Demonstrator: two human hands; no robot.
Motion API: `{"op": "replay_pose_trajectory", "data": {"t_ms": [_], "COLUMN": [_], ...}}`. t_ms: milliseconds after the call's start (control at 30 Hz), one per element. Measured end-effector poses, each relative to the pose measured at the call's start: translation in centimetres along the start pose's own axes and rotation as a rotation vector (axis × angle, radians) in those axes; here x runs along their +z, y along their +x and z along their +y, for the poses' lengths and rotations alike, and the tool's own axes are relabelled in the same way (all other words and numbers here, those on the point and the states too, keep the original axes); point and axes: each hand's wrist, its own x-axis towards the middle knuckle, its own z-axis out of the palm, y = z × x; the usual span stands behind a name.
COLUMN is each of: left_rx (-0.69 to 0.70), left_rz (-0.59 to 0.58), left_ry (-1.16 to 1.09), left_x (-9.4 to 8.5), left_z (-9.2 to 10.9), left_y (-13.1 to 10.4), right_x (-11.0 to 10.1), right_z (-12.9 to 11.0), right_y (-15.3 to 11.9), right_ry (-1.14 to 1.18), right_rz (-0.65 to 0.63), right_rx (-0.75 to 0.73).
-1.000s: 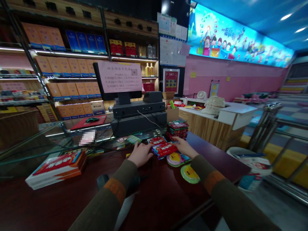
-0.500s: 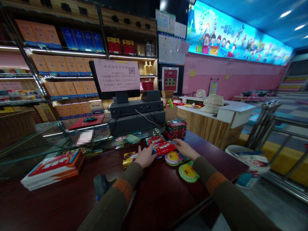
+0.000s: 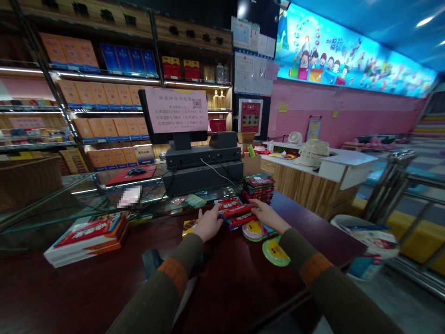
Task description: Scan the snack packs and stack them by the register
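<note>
Both hands meet at a shiny red snack packet [image 3: 239,215] with white lettering, above the dark wooden counter. My left hand [image 3: 207,223] has its fingertips closed on the packet's left end, one finger sticking up. The right end is pinched by my right hand [image 3: 268,216]. Another red packet [image 3: 227,203] lies just behind. Beside my left hand is a yellow and brown packet [image 3: 188,227], partly covered. Under and in front of my right hand lie a round pink-rimmed package [image 3: 255,229] and a round green package [image 3: 275,252], both with yellow faces.
A stack of dark red packets [image 3: 257,188] stands behind my right hand. To the left are white-and-orange boxes [image 3: 88,239] and a dark handheld scanner [image 3: 152,263]. A monitor [image 3: 177,113] rises behind; a white bucket [image 3: 365,246] stands right of the counter edge.
The red packet between my hands has tipped and looks creased lengthwise. My hands stay at its two ends. The whole view has shifted slightly, so the surroundings appear farther right.
</note>
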Motion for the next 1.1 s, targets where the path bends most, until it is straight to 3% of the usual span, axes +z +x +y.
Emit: {"op": "replay_pose_trajectory", "data": {"t_ms": [300,567,900,1100], "left_rx": [-0.069,-0.121,-0.221,-0.281], "left_rz": [0.122,0.254,0.428,0.544], "left_ry": [0.002,-0.006,-0.018,0.007], "left_x": [-4.4,-7.2,-8.0,-8.2], "left_z": [-3.7,-8.4,-13.9,-15.8], "left_y": [-1.5,-4.7,-9.0,-11.3], "right_x": [3.0,7.8,12.8,14.7], "right_z": [-4.9,-9.8,-15.3,-17.7], "right_y": [0.3,0.7,0.1,-0.7], "right_ry": [0.125,0.186,0.301,0.295], "right_rz": [-0.029,-0.015,0.018,-0.002], "right_rx": [-0.127,-0.195,-0.260,-0.277]}}
